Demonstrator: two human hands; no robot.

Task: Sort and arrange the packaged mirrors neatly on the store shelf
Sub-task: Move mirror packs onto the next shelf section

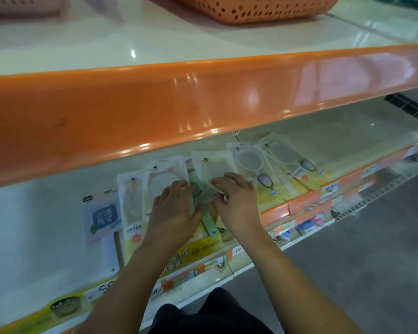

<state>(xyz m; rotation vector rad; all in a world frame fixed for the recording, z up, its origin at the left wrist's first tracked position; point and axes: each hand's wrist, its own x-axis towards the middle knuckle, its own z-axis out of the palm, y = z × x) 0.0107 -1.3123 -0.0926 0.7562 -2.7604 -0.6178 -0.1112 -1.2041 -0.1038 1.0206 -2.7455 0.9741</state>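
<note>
Several packaged hand mirrors lie flat in a row on the white lower shelf (34, 227). My left hand (173, 208) rests palm down on a pack with a pinkish round mirror (165, 175). My right hand (235, 201) lies on the neighbouring pack (215, 166). Between both hands sits a green-handled mirror (206, 213), tilted, with fingertips of both hands touching it. To the right lie a white round mirror pack (249, 162) and a pale green one (284, 154). At the left lie a yellow pack (130, 208) and a pink pack with a dark label (101, 215).
The orange front lip of the upper shelf (203, 102) overhangs the mirrors closely. An orange perforated basket (263, 8) stands on the upper shelf. Price tags line the lower shelf's orange edge (307, 201). Grey floor (360, 249) lies to the right. Dark trousers (203, 317) show below.
</note>
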